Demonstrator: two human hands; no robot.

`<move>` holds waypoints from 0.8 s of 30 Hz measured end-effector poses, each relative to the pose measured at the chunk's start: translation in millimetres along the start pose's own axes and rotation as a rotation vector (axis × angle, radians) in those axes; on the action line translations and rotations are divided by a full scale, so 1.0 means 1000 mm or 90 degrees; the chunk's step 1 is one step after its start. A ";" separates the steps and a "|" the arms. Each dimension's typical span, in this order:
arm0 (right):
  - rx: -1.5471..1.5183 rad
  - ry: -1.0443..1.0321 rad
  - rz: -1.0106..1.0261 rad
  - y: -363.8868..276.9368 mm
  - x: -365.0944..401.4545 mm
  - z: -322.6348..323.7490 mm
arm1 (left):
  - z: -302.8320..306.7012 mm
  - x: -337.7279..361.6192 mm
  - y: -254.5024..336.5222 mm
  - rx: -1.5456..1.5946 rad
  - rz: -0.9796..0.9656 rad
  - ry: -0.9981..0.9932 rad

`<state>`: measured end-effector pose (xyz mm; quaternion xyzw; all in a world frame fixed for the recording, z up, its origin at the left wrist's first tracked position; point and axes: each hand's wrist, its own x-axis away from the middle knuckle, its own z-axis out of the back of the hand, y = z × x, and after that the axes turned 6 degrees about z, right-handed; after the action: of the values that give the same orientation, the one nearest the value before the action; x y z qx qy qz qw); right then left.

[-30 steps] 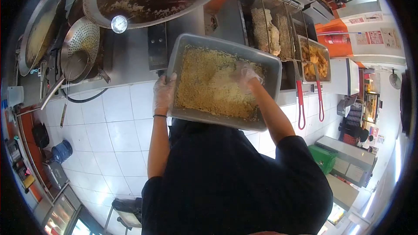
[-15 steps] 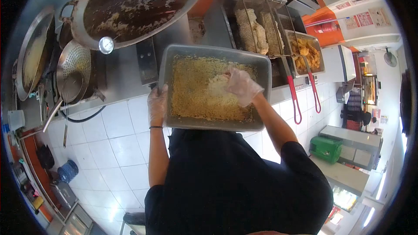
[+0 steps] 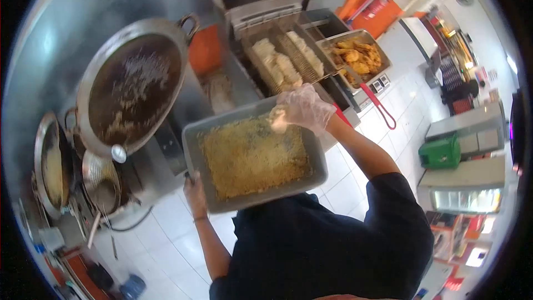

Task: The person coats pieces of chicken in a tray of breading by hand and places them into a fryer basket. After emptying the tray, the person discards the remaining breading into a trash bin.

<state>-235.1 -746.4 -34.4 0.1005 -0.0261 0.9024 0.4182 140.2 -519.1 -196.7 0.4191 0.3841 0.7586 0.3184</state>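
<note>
A grey plastic tub (image 3: 222, 205) is held in front of my body, its bottom covered with yellowish-brown crumbs (image 3: 250, 158). My left hand (image 3: 195, 195), in a clear glove, grips the tub by its left side. Above the tub's far right part is my right hand (image 3: 305, 110), also gloved. Its fingers are closed round a pale, crumb-dusted piece of food (image 3: 279, 120), mostly covered by the hand; its exact kind cannot be made out.
Beyond the tub, fryer baskets (image 3: 304, 55) hold pale coated pieces. A metal tray (image 3: 383, 55) of golden fried pieces stands to their right. On the left are a large wok of dark oil (image 3: 83, 105) and a perforated strainer (image 3: 100, 169). A red-handled basket grip (image 3: 380, 108) juts out.
My right hand has lifted from the crumbs toward the tub's far edge, with the pale piece in it. The tub now sits tilted, and the whole view has turned.
</note>
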 end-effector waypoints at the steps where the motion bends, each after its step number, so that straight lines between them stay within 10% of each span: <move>1: -0.084 0.007 -0.030 0.004 0.009 0.018 | -0.003 0.000 -0.001 -0.002 -0.001 0.030; 8: -0.369 0.177 -0.029 0.108 0.047 0.094 | -0.006 -0.002 -0.003 -0.052 0.070 0.037; 20: -0.012 0.324 0.009 0.278 -0.002 0.083 | -0.009 -0.013 -0.035 -0.080 0.141 0.118; 24: 0.062 0.067 -0.053 0.293 -0.009 0.054 | -0.011 -0.007 -0.031 -0.115 0.130 0.144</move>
<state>-443.7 -950.3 27.1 0.0738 0.0443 0.8885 0.4507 138.7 -512.9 -229.9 0.3374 0.3032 0.8608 0.2309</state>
